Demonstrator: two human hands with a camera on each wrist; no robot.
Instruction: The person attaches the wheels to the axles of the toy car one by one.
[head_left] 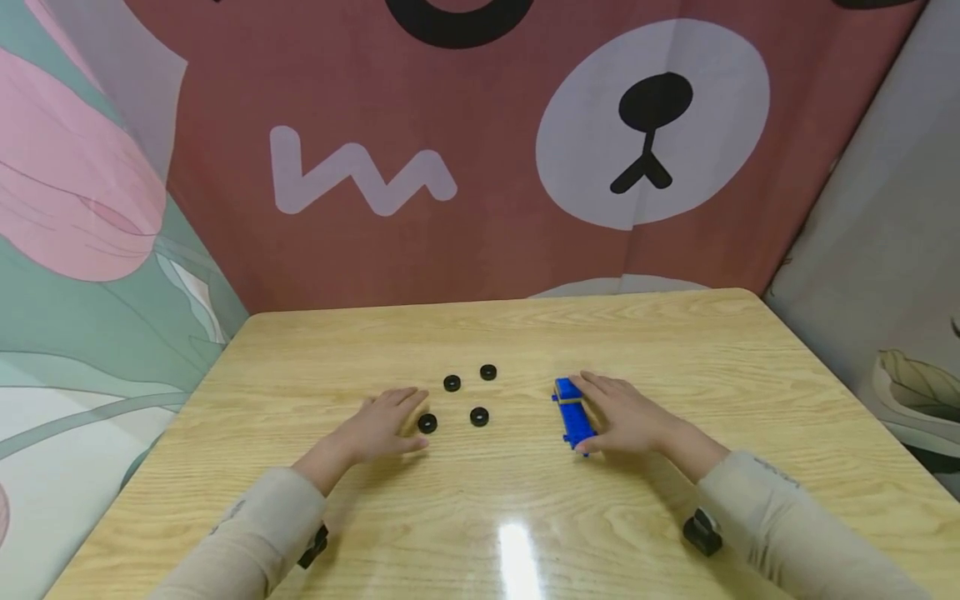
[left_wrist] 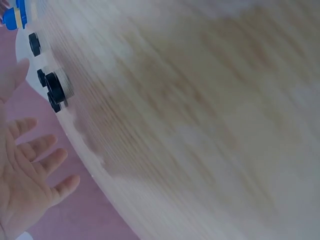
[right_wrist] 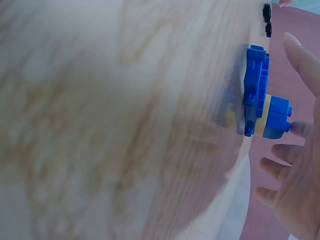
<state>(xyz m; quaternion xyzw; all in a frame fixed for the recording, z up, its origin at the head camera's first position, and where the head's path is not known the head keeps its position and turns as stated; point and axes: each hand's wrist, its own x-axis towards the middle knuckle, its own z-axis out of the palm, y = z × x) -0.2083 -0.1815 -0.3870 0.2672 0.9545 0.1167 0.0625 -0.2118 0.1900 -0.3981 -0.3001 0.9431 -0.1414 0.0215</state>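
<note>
If the pale wooden table [head_left: 420, 533] is read as a clock face with twelve at its far edge, two bare hands lie over it, one at nine o'clock and one at three.

The left hand [head_left: 381, 427] is spread, its fingers loosely extended and its thumb held apart. Just off its fingertips, toward three o'clock, lies one of four small black rings [head_left: 480, 422], flat on the wood like toy tyres. They form a loose square, well apart from one another. Whether the hand touches the nearest ring, I cannot tell.

From the rings, the blue toy vehicle [head_left: 576, 423] is at three o'clock. Its long body runs from eleven to five o'clock, with a raised blue block and a thin yellow layer [right_wrist: 262, 120] at the eleven o'clock end.

The right hand [head_left: 626, 418] lies along the vehicle's three o'clock side, fingers extended beside the raised end, thumb near the other end. Contact is unclear.

Beige sleeves [head_left: 262, 521] come in from seven and five o'clock. Beyond twelve o'clock hangs a reddish-brown cloth [head_left: 495, 242] printed with a pale muzzle and black nose.
</note>
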